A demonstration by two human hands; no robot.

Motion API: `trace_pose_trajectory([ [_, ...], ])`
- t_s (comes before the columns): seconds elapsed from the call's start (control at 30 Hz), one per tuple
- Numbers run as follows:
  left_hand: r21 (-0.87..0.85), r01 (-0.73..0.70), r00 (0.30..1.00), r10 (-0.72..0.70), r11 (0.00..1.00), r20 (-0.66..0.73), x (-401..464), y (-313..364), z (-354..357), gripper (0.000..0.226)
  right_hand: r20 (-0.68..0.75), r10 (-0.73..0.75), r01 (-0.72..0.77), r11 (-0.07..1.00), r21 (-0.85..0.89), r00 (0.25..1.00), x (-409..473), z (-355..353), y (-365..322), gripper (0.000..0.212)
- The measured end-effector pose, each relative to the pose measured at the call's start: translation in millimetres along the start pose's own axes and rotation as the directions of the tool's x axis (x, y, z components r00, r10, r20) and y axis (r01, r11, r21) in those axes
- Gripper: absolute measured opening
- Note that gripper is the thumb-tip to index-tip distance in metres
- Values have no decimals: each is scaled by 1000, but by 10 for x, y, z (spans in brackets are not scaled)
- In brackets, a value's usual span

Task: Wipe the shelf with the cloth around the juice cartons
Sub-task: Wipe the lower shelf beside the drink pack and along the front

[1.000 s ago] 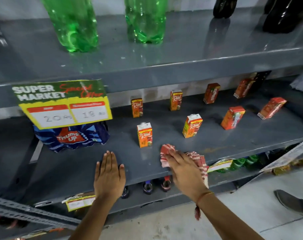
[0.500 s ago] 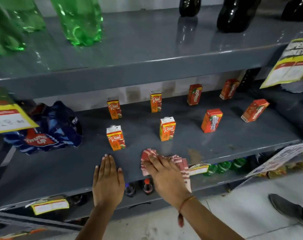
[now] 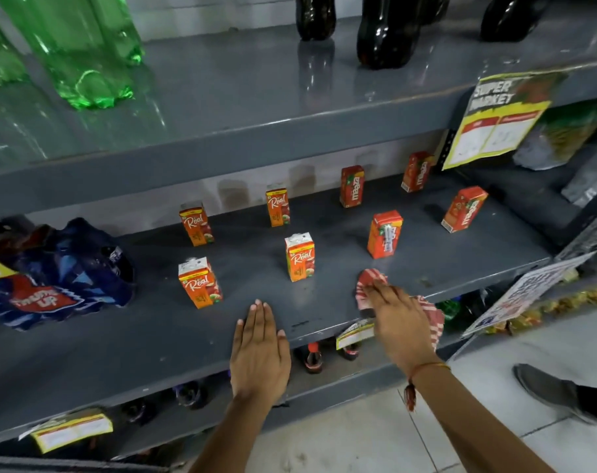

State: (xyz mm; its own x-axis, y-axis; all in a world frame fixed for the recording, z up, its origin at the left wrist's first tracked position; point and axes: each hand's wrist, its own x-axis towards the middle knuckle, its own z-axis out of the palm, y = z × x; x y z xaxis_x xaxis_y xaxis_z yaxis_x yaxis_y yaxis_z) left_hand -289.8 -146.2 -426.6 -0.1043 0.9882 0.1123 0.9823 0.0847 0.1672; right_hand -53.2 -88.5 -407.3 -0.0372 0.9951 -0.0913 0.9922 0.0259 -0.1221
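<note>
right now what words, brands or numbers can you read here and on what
"Real": four orange juice cartons, e.g. the front left carton
"maaza": the red-orange cartons on the right, e.g. the far right carton
"Thums Up": blue plastic-wrapped pack on the left
"SUPER MARKET": yellow and green price sign hanging from the upper shelf
Price figures on that sign, and the small shelf-edge tags below: too blurred to read

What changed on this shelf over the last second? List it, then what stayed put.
The right hand slid the red-and-white cloth rightward along the shelf front: it was below the front Real carton, and is now below the front Maaza carton. The camera also swung right. The left hand stayed flat on the shelf edge, and the cartons did not move; nothing was picked up or released.
</note>
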Motion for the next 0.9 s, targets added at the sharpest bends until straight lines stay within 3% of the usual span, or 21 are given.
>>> trace_pose_trajectory([
  [0.1, 10, -15, 1000, 15, 1000, 6, 47, 169, 37, 65, 42, 75, -74, 997, -19, 996, 44, -240, 280, 76],
  [0.23, 13, -27, 1000, 27, 1000, 12, 114, 414, 108, 67, -101, -37, 41, 999, 36, 994, 163, -432, 469, 73],
  [0.33, -16, -5, 1000, 5, 1000, -14, 206, 674, 164, 60, -99, -277, 277, 961, -14, 956, 105, -234, 225, 57],
  [0.4, -29, -8, 1000, 7, 1000, -28, 280, 852, 210, 59, 3, -431, 431, 902, -26, 902, 32, -51, 115, 56],
  [0.5, -19, -13, 999, 12, 1000, -30, 396, 1074, 236, 59, 39, -488, 490, 869, -72, 872, 93, -52, 234, 50],
  [0.67, 10, -18, 999, 18, 1000, -30, 515, 1332, 300, 57, -8, -307, 305, 947, -96, 952, 380, -136, 911, 50],
  [0.77, 25, -2, 999, 3, 1000, -35, 591, 1441, 327, 58, -44, -160, 154, 982, -112, 986, 492, -174, 1434, 70],
  [0.9, 51, 21, 999, -19, 998, -30, 642, 1507, 361, 60, -55, 64, -67, 996, -51, 996, 532, -256, 2114, 75],
])
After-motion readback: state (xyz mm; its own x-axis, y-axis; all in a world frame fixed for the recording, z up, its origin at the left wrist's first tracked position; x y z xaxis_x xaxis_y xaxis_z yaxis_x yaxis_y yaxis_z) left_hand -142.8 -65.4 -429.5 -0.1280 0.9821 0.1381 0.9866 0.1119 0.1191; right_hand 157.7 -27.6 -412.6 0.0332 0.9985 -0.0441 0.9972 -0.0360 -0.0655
